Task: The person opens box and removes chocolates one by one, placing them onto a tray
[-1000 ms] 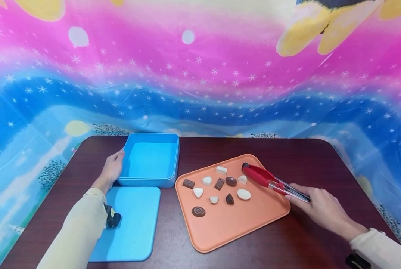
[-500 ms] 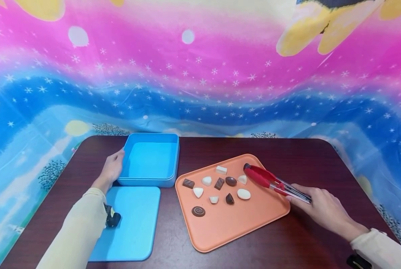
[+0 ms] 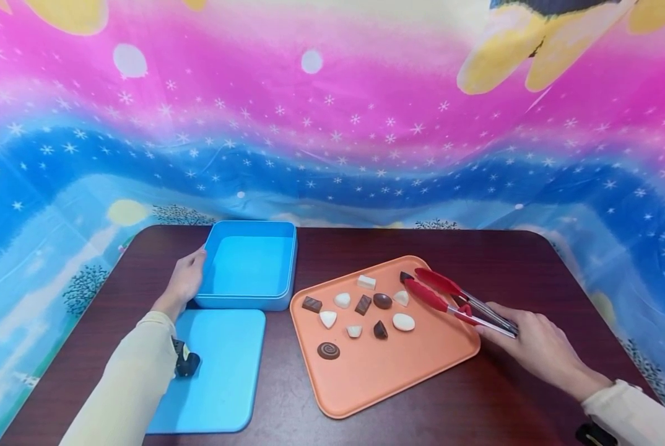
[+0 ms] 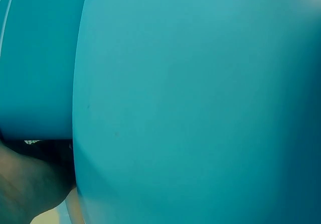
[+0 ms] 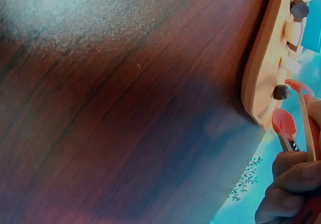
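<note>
My right hand (image 3: 544, 350) grips a pair of metal tongs with red tips (image 3: 428, 295). Their tips stand spread over the far right corner of the orange tray (image 3: 405, 371). By the nearer tip a small dark chocolate piece (image 3: 405, 277) lies on the tray; the right wrist view puts this dark piece (image 5: 282, 92) between the two red tips (image 5: 284, 122). My left hand (image 3: 186, 279) rests at the left side of an open blue box (image 3: 249, 266). Its fingers are mostly hidden behind the box wall, so their curl does not show.
Several white and brown chocolates lie on the tray, including a spiral-topped one (image 3: 329, 350). A flat blue lid (image 3: 221, 371) lies in front of the box, under my left forearm. A patterned cloth (image 3: 332, 155) hangs behind the dark wooden table (image 3: 499, 254).
The tongs' tips, close together before, have spread apart. The dark piece shifted slightly right, then back left, and now sits by the nearer tip. My left hand and the box look unmoved.
</note>
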### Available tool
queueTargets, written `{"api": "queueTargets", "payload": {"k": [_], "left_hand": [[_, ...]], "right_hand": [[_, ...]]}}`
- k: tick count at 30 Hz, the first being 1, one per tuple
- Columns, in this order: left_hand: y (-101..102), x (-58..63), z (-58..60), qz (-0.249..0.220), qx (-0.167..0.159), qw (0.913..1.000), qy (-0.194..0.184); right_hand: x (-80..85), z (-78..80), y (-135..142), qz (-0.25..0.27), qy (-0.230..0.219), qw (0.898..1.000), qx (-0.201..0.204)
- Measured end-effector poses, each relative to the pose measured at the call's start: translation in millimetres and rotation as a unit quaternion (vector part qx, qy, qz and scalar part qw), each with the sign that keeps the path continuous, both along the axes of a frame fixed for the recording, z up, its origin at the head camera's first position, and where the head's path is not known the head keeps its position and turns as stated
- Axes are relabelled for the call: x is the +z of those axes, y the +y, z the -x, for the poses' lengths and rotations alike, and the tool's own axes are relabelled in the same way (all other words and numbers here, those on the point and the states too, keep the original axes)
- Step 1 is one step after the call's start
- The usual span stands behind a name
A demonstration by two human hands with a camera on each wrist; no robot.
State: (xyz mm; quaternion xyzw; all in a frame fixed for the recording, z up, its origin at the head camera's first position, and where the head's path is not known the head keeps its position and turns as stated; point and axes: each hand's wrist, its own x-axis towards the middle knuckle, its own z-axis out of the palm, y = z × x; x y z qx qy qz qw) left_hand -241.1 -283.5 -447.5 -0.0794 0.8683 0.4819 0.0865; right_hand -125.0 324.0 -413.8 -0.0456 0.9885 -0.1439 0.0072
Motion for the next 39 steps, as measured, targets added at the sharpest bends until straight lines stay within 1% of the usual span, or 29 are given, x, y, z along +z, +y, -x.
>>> {"api": "queueTargets", "payload": {"k": [9,14,19,30,39], "left_hand": [[-1.2,0.5,0.0,-0.001,-0.003,1.0,0.002],[-0.8,0.0,-0.7,-0.001,-0.001,1.0,-0.001],[0.1,-0.1,-0.9,-0.002,-0.001,1.0,0.0],[-0.5,-2.4,0.7,-0.005,-0.006,1.0,-0.005],[-1.9,-1.6,0.8,-0.003,-0.004,1.0,0.002]], "right_hand": [[1.6,-1.2,-2.0,0.014,0.014,1.0,-0.004],[1.6,-4.1,-4.2,0.027,0.047,0.998,-0.007],[0.1,-6.9,-4.0,0.034,0.066,0.997,-0.016],[-7.7,-13.9,1.3,0.038,0.054,0.997,-0.047],[-9.8,-14.5,7.7,0.062,0.098,0.991,-0.061]]}}
